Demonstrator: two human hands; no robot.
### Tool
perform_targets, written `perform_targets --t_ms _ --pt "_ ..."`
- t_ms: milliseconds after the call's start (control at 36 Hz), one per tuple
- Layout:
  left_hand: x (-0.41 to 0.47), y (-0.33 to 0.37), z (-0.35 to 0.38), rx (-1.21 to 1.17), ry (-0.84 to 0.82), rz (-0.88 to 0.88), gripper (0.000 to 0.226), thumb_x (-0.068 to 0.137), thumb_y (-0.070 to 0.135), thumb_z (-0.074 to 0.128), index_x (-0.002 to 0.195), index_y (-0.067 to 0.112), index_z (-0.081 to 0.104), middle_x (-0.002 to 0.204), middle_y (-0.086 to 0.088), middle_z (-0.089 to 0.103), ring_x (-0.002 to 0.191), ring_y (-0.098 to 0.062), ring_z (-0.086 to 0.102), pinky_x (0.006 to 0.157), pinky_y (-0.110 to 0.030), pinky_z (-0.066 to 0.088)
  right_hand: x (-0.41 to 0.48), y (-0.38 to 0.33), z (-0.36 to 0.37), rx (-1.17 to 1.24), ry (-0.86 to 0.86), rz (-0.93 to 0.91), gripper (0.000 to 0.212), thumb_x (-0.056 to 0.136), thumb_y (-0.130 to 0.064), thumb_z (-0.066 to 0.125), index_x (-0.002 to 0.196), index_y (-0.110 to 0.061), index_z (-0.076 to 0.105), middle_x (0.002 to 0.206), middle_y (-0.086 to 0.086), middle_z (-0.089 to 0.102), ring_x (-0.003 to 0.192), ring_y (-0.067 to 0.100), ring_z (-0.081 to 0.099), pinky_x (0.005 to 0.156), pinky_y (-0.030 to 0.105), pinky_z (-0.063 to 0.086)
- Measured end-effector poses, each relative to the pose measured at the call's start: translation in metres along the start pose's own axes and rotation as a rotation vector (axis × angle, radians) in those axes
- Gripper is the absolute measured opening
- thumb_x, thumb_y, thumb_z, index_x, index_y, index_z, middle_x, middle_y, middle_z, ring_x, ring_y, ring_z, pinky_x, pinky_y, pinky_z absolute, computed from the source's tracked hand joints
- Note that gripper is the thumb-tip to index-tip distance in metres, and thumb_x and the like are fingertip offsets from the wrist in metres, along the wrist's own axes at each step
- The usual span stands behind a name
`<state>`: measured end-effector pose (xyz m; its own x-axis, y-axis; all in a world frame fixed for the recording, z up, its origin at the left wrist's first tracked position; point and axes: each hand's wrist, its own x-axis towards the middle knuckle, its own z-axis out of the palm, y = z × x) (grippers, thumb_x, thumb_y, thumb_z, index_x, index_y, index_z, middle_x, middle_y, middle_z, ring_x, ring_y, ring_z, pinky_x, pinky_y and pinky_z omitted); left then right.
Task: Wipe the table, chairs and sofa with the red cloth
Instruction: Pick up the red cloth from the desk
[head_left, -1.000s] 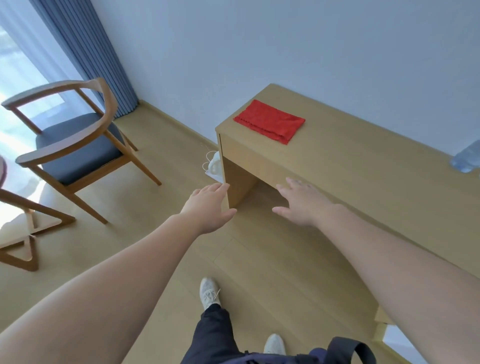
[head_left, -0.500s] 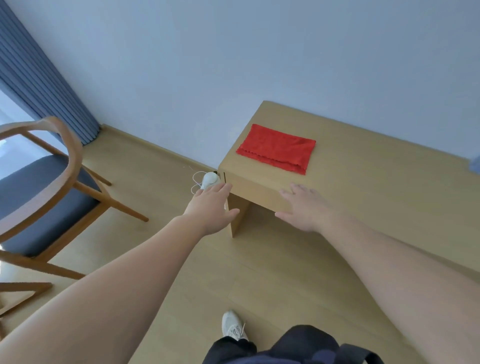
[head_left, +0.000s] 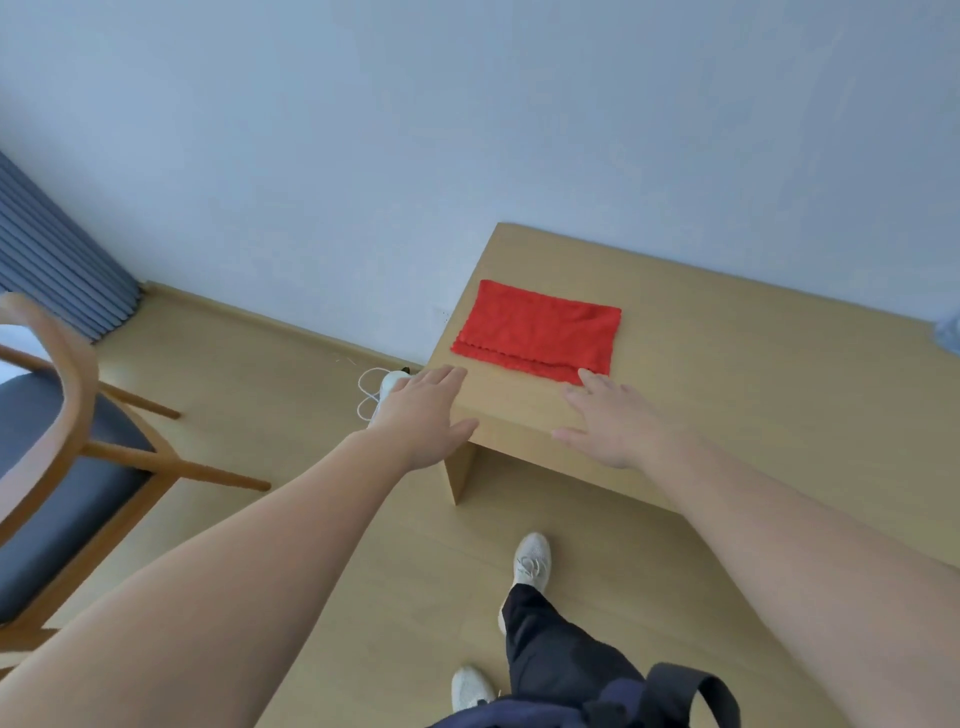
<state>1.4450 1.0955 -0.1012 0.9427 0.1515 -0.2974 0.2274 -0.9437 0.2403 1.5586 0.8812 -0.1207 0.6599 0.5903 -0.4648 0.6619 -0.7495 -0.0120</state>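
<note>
A red cloth (head_left: 537, 332) lies folded flat near the left end of a light wooden table (head_left: 753, 395). My right hand (head_left: 610, 421) reaches over the table's front part, fingers straight, its fingertips just short of the cloth's near right corner. My left hand (head_left: 426, 410) is stretched out flat by the table's left front corner, holding nothing. A wooden armchair (head_left: 62, 431) with a dark grey seat stands at the left.
A white plug with a looped cable (head_left: 379, 389) lies on the floor by the wall, left of the table. Blue curtains (head_left: 47, 270) hang at the far left. A clear bottle (head_left: 948, 332) shows at the right edge. My feet (head_left: 530, 561) stand on the wooden floor.
I have stepped closer to the table. Both hands have moved forward toward the red cloth, the right one now over the tabletop. The chair has slid toward the left edge of view.
</note>
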Motion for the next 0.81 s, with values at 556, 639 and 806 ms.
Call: perform_targets --t_ms 556,639,806 --pt "0.152 -0.014 -0.007 0.047 -0.127 0.019 0.064 0.097 0.046 0.04 0.151 0.023 0.015 0.157 0.007 0.015 0.143 -0.015 0.013 0.115 -0.036 0.017 0.154 0.039 -0.005 0.022 -0.043 0.002 0.079 0.097 -0.052 0.042 0.153 -0.024 -0.006 0.157 0.016 -0.023 0.146 0.037 -0.01 0.118 0.054 0.007" --pt "0.165 -0.019 -0.011 0.06 -0.147 0.053 0.063 0.098 0.045 0.039 0.152 0.021 0.016 0.157 0.005 0.016 0.143 -0.015 0.014 0.113 -0.034 0.016 0.164 0.037 0.001 0.046 -0.08 0.024 0.083 0.095 -0.057 0.041 0.152 -0.027 -0.011 0.156 0.015 -0.025 0.146 0.037 -0.013 0.118 0.056 0.004" --pt "0.194 -0.041 -0.003 0.109 -0.207 0.178 0.065 0.097 0.045 0.04 0.151 0.018 0.017 0.157 0.0 0.019 0.144 -0.015 0.014 0.117 -0.037 0.012 0.167 0.028 0.014 0.096 -0.074 0.082 0.069 0.099 -0.054 0.031 0.153 -0.031 -0.005 0.159 0.01 -0.02 0.146 0.034 -0.015 0.118 0.056 0.001"
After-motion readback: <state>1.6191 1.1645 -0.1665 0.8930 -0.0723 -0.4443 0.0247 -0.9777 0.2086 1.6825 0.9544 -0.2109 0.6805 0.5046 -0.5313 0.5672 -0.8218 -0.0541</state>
